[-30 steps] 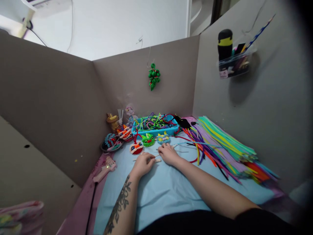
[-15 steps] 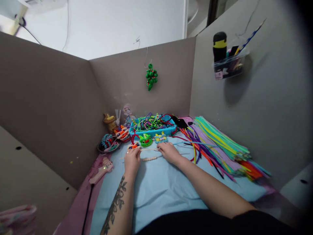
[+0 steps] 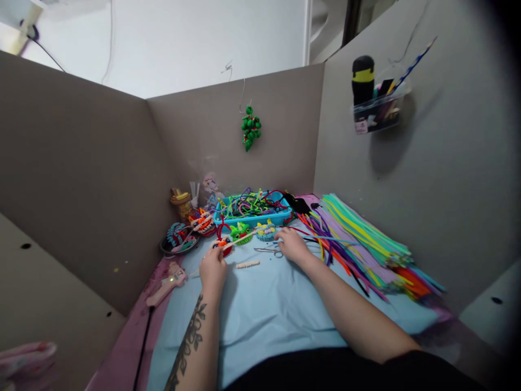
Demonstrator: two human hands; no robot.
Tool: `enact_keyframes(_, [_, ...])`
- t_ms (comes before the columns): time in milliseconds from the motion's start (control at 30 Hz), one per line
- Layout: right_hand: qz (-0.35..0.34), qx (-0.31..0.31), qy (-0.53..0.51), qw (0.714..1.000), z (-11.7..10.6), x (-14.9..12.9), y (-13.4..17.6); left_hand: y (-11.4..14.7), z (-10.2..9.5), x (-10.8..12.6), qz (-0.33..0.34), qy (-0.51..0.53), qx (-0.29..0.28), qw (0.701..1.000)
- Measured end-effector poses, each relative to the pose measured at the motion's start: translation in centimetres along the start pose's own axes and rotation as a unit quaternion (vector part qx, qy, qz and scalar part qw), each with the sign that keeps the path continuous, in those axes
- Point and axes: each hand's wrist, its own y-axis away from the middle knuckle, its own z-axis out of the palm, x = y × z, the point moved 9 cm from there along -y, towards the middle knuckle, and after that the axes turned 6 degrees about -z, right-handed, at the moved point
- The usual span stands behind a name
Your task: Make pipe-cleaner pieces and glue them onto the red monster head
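My left hand (image 3: 214, 267) is closed in a pinch on a cream pipe cleaner (image 3: 241, 239), which slants up to the right past a green animal-face piece (image 3: 241, 232). My right hand (image 3: 292, 244) hovers low over the cloth, fingers apart and slightly bent. Just below its fingertips lie metal scissors (image 3: 268, 251), apparently not gripped. A light-blue pipe cleaner (image 3: 329, 238) runs out to the right from behind that hand. Between the hands, a short cream coiled strip (image 3: 247, 264) rests on the cloth. An orange-and-red piece (image 3: 223, 245) sits beyond my left fingers.
A blue tray (image 3: 256, 219) of tangled pipe cleaners stands at the back. Bundles of pipe cleaners (image 3: 366, 233) lie at right. A pink glue gun (image 3: 167, 285) with a black cord is at left. Grey panels (image 3: 236, 136) enclose the table; a clear box (image 3: 378, 111) hangs right.
My right hand has moved right, off the cream pipe cleaner, whose far end now points upward. The scissors now show plainly on the cloth. My left hand has shifted slightly down and left.
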Motion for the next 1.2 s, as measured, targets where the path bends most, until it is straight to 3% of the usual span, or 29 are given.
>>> enact_keyframes(167, [-0.023,-0.055,0.041,0.997,0.4,0.0,0.8,0.0,0.4,0.4,0.0,0.015,-0.016,1.0])
enact_keyframes(433, [0.021,-0.059,0.101,0.993,1.6,0.9,0.2,0.1,1.0,0.4,0.006,0.034,-0.03,0.999])
enact_keyframes(633, [0.025,-0.1,0.092,0.99,3.1,1.1,-0.8,0.1,1.4,0.7,0.028,0.05,-0.043,0.997])
enact_keyframes(867, [-0.013,-0.159,0.068,0.985,3.4,1.2,-1.0,0.2,2.3,0.7,0.039,0.066,-0.06,0.995])
enact_keyframes(1033, [-0.045,-0.186,0.072,0.979,3.0,0.4,-1.3,0.3,1.8,0.4,0.025,0.081,-0.049,0.995])
enact_keyframes(1200, [-0.08,-0.23,0.073,0.967,4.0,-0.8,-2.1,0.4,1.4,0.3,0.016,0.098,-0.039,0.994])
